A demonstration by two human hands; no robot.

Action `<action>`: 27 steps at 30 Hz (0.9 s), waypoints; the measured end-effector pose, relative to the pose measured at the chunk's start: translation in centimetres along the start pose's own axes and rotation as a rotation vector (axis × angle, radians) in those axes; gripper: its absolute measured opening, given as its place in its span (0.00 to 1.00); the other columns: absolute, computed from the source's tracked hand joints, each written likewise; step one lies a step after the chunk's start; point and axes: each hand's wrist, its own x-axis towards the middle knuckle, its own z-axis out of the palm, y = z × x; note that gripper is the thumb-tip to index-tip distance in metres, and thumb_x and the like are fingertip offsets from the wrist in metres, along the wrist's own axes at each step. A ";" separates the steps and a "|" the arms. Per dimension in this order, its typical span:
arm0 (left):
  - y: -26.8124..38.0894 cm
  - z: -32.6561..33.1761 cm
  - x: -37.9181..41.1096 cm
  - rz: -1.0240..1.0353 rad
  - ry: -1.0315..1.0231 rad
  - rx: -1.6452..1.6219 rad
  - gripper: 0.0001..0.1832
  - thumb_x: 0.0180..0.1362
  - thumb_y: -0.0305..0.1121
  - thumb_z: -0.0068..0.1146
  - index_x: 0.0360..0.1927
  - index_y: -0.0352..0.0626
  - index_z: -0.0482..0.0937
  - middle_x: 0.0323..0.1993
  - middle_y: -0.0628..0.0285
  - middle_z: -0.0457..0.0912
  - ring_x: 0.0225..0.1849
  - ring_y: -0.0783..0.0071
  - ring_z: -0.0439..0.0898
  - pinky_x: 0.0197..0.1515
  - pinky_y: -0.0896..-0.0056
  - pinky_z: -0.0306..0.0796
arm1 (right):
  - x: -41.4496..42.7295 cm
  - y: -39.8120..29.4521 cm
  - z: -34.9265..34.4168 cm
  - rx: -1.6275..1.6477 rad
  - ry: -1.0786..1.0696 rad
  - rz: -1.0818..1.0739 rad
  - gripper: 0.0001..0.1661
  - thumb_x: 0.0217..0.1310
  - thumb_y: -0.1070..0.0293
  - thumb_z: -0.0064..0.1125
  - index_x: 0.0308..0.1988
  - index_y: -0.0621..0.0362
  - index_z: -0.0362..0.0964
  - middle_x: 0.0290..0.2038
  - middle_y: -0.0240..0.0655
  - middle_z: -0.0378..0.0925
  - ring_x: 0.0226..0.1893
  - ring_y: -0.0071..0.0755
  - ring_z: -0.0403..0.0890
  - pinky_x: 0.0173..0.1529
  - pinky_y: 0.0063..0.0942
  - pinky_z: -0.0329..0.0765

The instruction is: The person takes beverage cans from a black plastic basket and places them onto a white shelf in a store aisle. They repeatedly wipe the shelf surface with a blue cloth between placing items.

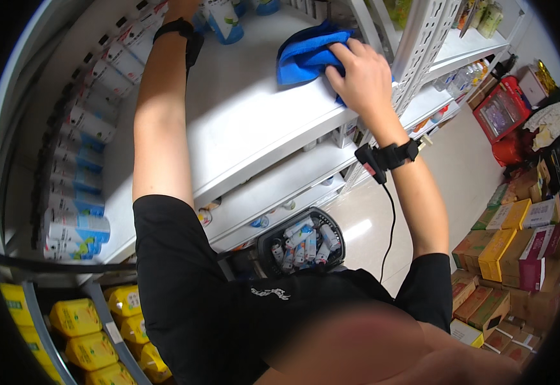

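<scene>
My right hand (362, 74) grips a crumpled blue cloth (304, 55), which lies on a white shelf board (260, 110) near its right end. My left arm reaches across the same shelf. The left hand (182, 6) is mostly cut off by the top edge, so its fingers are hidden. Near it stand white-and-blue drink containers (224, 21). A long row of similar containers (90, 122) with dark tops lines the left side of the shelf. Each wrist wears a black strap with a small device.
Below the shelf, a dark plastic basket (340, 231) holds several drink containers. A perforated white upright (417, 53) stands right of my right hand. Cardboard boxes (482, 308) are stacked at the right. Yellow packages (90, 349) sit at lower left. A black cable (391, 231) hangs from my right wrist.
</scene>
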 end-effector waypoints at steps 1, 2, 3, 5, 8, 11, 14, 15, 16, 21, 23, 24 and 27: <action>-0.1 0.6 0.5 0.013 -0.023 0.056 0.14 0.66 0.36 0.55 0.41 0.32 0.76 0.33 0.40 0.83 0.37 0.40 0.83 0.41 0.43 0.77 | -0.1 0.2 0.3 0.024 0.001 0.001 0.18 0.54 0.61 0.67 0.46 0.49 0.82 0.42 0.37 0.81 0.46 0.47 0.82 0.50 0.43 0.79; -0.2 1.1 1.1 0.026 -0.046 0.114 0.13 0.67 0.36 0.54 0.41 0.32 0.76 0.33 0.40 0.83 0.37 0.41 0.83 0.41 0.43 0.77 | 0.1 0.3 0.2 0.023 0.011 -0.003 0.18 0.53 0.61 0.66 0.46 0.50 0.82 0.42 0.37 0.81 0.46 0.47 0.82 0.50 0.43 0.79; 0.0 1.9 1.6 0.047 -0.076 0.166 0.13 0.67 0.36 0.54 0.40 0.32 0.76 0.33 0.40 0.83 0.36 0.41 0.83 0.41 0.43 0.77 | 0.1 0.4 0.2 0.019 0.018 0.003 0.18 0.53 0.61 0.66 0.46 0.50 0.82 0.42 0.37 0.81 0.45 0.47 0.82 0.49 0.43 0.79; -2.4 4.3 2.1 0.187 0.009 0.216 0.15 0.68 0.38 0.55 0.41 0.32 0.76 0.33 0.40 0.83 0.36 0.39 0.82 0.40 0.43 0.77 | 0.2 0.0 0.2 0.018 0.007 0.013 0.18 0.53 0.62 0.67 0.46 0.50 0.82 0.42 0.37 0.81 0.45 0.47 0.82 0.49 0.42 0.78; -0.7 5.2 3.4 0.005 -0.054 -0.015 0.16 0.67 0.39 0.56 0.42 0.31 0.77 0.34 0.39 0.83 0.37 0.38 0.82 0.41 0.42 0.76 | -0.1 0.2 0.0 0.017 0.002 0.028 0.18 0.53 0.63 0.67 0.46 0.50 0.82 0.42 0.37 0.81 0.45 0.48 0.82 0.49 0.42 0.78; -1.2 5.6 4.0 0.006 -0.039 -0.019 0.17 0.67 0.40 0.54 0.42 0.31 0.77 0.35 0.37 0.83 0.39 0.36 0.82 0.43 0.41 0.75 | 0.2 0.2 0.1 0.034 0.021 0.018 0.18 0.51 0.63 0.68 0.45 0.50 0.82 0.42 0.38 0.81 0.45 0.48 0.82 0.49 0.42 0.78; -0.6 6.1 4.4 -0.080 -0.077 -0.087 0.18 0.69 0.41 0.51 0.42 0.31 0.77 0.36 0.36 0.83 0.41 0.35 0.82 0.45 0.40 0.75 | 0.3 0.2 0.2 0.033 0.013 0.025 0.18 0.49 0.62 0.69 0.43 0.50 0.83 0.42 0.39 0.82 0.45 0.47 0.83 0.47 0.42 0.79; 0.3 5.7 4.3 -0.089 -0.075 -0.103 0.19 0.69 0.41 0.50 0.43 0.31 0.77 0.36 0.36 0.83 0.41 0.34 0.82 0.45 0.40 0.74 | 0.2 0.3 0.2 0.030 0.015 0.025 0.18 0.49 0.62 0.69 0.43 0.50 0.83 0.42 0.39 0.82 0.45 0.46 0.83 0.46 0.42 0.79; 0.8 5.2 4.3 -0.103 -0.071 -0.114 0.19 0.69 0.42 0.50 0.43 0.31 0.77 0.37 0.35 0.83 0.41 0.34 0.82 0.46 0.40 0.74 | 0.3 0.3 0.2 0.030 0.018 0.020 0.17 0.49 0.62 0.69 0.43 0.50 0.83 0.41 0.39 0.82 0.44 0.46 0.83 0.46 0.42 0.79; 2.1 5.4 5.6 -0.210 -0.231 -0.165 0.16 0.69 0.39 0.51 0.42 0.32 0.78 0.38 0.37 0.84 0.41 0.40 0.83 0.46 0.44 0.75 | 0.2 0.3 -0.1 0.037 0.033 0.029 0.17 0.50 0.64 0.67 0.43 0.51 0.81 0.39 0.37 0.80 0.43 0.47 0.82 0.47 0.42 0.78; 1.2 7.8 6.2 -0.173 -0.233 -0.183 0.21 0.69 0.46 0.50 0.48 0.36 0.78 0.43 0.39 0.85 0.44 0.41 0.83 0.49 0.45 0.75 | -0.1 0.4 0.0 0.034 0.038 0.029 0.17 0.49 0.63 0.69 0.43 0.50 0.82 0.39 0.37 0.80 0.43 0.46 0.82 0.46 0.41 0.77; -2.8 10.5 6.5 -0.121 -0.205 -0.140 0.26 0.69 0.53 0.48 0.53 0.38 0.77 0.47 0.40 0.84 0.48 0.40 0.83 0.51 0.46 0.75 | -0.1 0.1 0.1 0.043 0.043 0.019 0.17 0.48 0.63 0.69 0.42 0.49 0.82 0.39 0.36 0.80 0.43 0.45 0.82 0.46 0.40 0.77; -10.4 15.4 8.5 0.027 -0.272 -0.117 0.36 0.68 0.63 0.47 0.62 0.38 0.75 0.55 0.39 0.82 0.53 0.39 0.83 0.55 0.47 0.75 | 0.0 0.3 0.2 0.055 0.032 0.026 0.17 0.48 0.62 0.70 0.42 0.48 0.83 0.39 0.36 0.80 0.42 0.44 0.82 0.45 0.40 0.77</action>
